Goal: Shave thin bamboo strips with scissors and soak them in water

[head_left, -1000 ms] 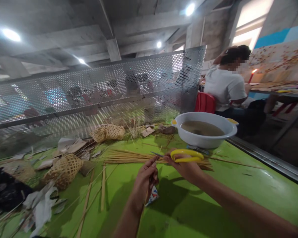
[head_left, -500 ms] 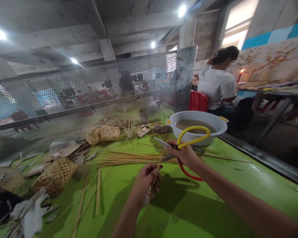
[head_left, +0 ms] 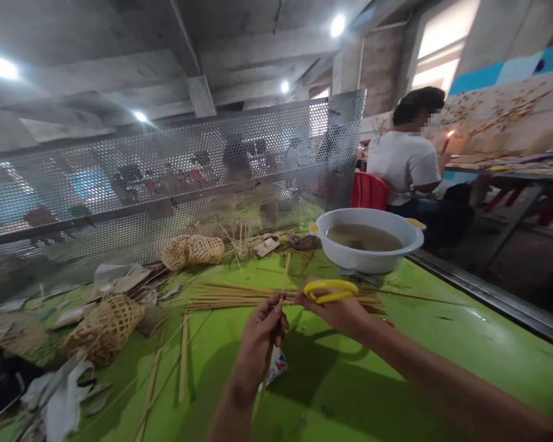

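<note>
My left hand (head_left: 263, 325) pinches a thin bamboo strip (head_left: 263, 390), whose lower length hangs down past the wrist. My right hand (head_left: 334, 312) is wrapped round a pair of scissors (head_left: 332, 283), its large yellow handle loop on top and a bit of red showing below the wrist. The blades point left at the strip, just above my left fingertips; whether they touch it I cannot tell. Behind both hands lies a bundle of bamboo strips (head_left: 233, 296) on the green table (head_left: 373, 380). A small printed white packet (head_left: 279, 363) shows beside my left hand.
A white basin (head_left: 373, 258) of murky water stands behind my right hand. Woven bamboo pieces (head_left: 105, 328) and scraps litter the left side. A perforated metal screen (head_left: 179, 184) runs along the back. On the right, a person in white (head_left: 403, 162) sits near a lit red candle (head_left: 447, 142).
The scissors have swung lower and turned flatter, their blades coming to the strip. My left hand has shifted slightly left, uncovering more of the packet.
</note>
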`<state>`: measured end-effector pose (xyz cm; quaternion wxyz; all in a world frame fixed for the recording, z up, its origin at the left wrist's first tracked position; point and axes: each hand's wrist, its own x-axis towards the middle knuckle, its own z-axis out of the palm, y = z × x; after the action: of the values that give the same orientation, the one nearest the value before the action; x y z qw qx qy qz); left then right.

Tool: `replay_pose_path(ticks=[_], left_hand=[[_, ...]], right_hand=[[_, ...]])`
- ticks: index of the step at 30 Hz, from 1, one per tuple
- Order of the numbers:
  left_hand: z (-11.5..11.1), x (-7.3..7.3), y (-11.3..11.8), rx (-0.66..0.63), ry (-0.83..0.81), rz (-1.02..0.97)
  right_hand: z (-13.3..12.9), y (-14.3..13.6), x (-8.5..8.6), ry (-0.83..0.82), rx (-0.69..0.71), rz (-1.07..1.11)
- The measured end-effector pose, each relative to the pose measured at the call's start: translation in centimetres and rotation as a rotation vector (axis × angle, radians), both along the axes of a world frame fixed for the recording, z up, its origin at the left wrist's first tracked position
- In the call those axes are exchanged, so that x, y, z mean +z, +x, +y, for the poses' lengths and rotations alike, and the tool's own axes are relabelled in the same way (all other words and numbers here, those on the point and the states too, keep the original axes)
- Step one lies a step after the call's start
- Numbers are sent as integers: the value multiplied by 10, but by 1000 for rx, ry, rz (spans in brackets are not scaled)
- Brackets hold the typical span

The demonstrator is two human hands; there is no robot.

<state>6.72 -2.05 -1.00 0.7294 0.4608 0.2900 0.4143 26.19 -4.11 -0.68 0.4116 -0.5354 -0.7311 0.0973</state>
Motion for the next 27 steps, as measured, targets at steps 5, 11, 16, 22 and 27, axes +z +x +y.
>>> replay_pose_path(ticks=[5,11,16,22,27], left_hand=[[-1,0,1,-13,-20,53],[3,-3,0,7,9,1],[0,-3,2,-10,18,67],[-7,-4,10,-69,37,189],[-3,-7,8,-72,114,267]], right_hand=[[0,5,8,63,-117,15],[-8,-7,7,-23,-2,69],[-6,-6,14,-123,-5,272],[-2,0,21,-330,90,552],[1,11,26,-259,-36,564]])
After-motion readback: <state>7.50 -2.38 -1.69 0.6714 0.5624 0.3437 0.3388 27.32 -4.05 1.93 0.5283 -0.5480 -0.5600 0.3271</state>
